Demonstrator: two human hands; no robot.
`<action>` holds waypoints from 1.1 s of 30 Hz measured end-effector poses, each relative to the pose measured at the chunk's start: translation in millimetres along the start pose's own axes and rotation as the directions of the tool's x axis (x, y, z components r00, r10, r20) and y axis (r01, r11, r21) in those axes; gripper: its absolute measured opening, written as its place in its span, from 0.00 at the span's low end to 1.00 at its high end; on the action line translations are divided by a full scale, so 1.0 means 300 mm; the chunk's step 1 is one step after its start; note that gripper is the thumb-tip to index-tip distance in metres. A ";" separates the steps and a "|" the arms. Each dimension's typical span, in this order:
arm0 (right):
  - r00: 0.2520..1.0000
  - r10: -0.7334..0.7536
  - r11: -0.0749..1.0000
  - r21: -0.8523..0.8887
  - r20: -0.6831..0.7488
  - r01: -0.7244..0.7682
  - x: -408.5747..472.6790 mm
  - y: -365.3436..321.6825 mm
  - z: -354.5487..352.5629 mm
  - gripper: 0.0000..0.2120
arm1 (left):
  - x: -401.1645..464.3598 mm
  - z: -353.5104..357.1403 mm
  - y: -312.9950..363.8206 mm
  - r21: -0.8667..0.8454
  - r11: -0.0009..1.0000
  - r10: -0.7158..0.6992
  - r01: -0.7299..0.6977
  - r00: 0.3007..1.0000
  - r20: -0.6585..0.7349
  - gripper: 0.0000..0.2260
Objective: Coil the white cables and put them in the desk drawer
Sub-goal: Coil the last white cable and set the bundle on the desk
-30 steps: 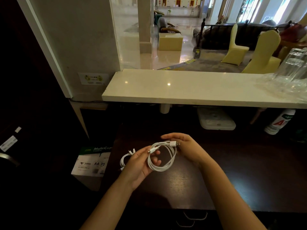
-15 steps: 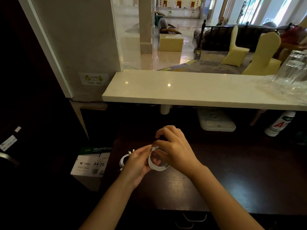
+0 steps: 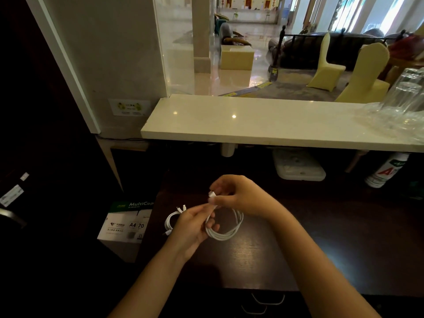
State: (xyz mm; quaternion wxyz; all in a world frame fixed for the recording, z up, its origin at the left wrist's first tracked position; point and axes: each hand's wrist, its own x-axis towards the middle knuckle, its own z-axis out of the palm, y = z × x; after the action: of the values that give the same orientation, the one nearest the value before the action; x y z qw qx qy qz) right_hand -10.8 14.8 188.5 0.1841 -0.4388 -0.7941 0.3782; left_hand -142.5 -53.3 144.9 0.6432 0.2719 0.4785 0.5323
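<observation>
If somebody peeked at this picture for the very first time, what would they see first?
First, the two hands in the middle, over the dark desk: the left hand holds a white cable coil while the right hand pinches its plug end just above. Next, the long pale counter across the picture, with clear glasses at its right end. A second white cable peeks out left of the left hand.
</observation>
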 end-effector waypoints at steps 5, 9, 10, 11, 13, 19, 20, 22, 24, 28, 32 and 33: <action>0.972 0.103 0.994 -0.045 0.211 -0.096 -0.039 0.081 -0.062 0.13 | 0.003 -0.032 0.000 -0.105 0.991 -0.081 0.082 0.997 0.018 0.07; 0.988 0.098 0.995 -0.017 0.116 -0.097 -0.028 0.104 -0.030 0.04 | 0.004 -0.044 0.023 -0.128 0.983 -0.114 0.134 0.982 0.150 0.10; 0.990 0.108 0.994 -0.021 0.095 -0.107 -0.025 0.108 -0.021 0.05 | 0.002 -0.050 0.027 -0.110 0.984 -0.120 0.142 0.976 0.184 0.10; 0.989 0.123 0.992 -0.042 0.084 -0.120 -0.024 0.112 -0.012 0.06 | 0.002 -0.060 0.027 -0.072 0.987 -0.125 0.142 0.971 0.204 0.10; 0.985 0.148 0.984 -0.113 0.085 -0.138 -0.024 0.114 0.006 0.07 | 0.002 -0.075 0.018 0.045 0.993 -0.120 0.113 0.971 0.205 0.11; 0.994 0.032 0.981 -0.192 0.107 -0.011 -0.025 0.102 0.076 0.05 | 0.017 -0.090 -0.023 0.301 0.953 0.010 -0.031 0.998 0.069 0.10; 0.993 0.026 0.982 -0.191 0.112 -0.004 -0.025 0.104 0.087 0.05 | 0.016 -0.093 -0.024 0.296 0.955 0.008 -0.024 0.998 0.056 0.09; 0.994 0.029 0.989 -0.149 0.108 -0.013 -0.024 0.110 0.108 0.04 | 0.014 -0.105 -0.027 0.250 0.968 -0.018 0.009 0.999 0.032 0.09; 0.994 0.033 0.995 -0.099 0.101 -0.023 -0.022 0.115 0.134 0.07 | 0.012 -0.116 -0.026 0.178 0.983 -0.043 0.044 0.999 -0.010 0.09; 0.995 0.063 0.995 -0.082 0.074 -0.057 -0.009 0.138 0.179 0.12 | 0.009 -0.148 -0.027 -0.057 0.997 -0.053 0.049 0.996 -0.073 0.11; 0.988 0.144 0.989 -0.042 0.048 -0.142 0.008 0.174 0.199 0.12 | -0.014 -0.196 -0.049 0.014 1.000 -0.008 0.010 0.990 -0.138 0.07; 0.985 0.165 0.986 -0.042 0.053 -0.163 0.011 0.179 0.205 0.12 | -0.018 -0.204 -0.057 0.036 0.999 -0.002 0.007 0.989 -0.145 0.07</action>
State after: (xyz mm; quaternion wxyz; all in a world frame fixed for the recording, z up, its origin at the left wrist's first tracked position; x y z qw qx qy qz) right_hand -21.1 8.1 107.8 0.1217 -0.4953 -0.7669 0.3895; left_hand -190.6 -73.0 107.9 0.6028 0.2429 0.5343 0.5406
